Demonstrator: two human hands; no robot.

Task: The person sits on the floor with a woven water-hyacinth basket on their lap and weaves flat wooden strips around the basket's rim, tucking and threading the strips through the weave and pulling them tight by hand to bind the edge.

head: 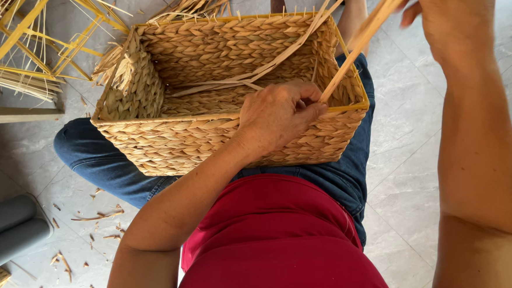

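Note:
A rectangular woven straw basket (168, 142) on a yellow wire frame rests on my lap, its open side up. My left hand (278, 116) sits on the near rim at the right corner, fingers pinched on the lower end of a flat straw strand (354, 47). The strand runs up and to the right to my right hand (449, 22), which is raised at the top edge and grips it. Another pale strand lies across the inside of the basket. The left end of the basket has loose frayed straw ends.
Bare yellow wire frames with straw strips (34, 27) lie at the top left. Grey pipes (6, 224) lie at the lower left. Straw scraps (97, 217) are scattered on the grey tiled floor. I wear blue jeans and a red top.

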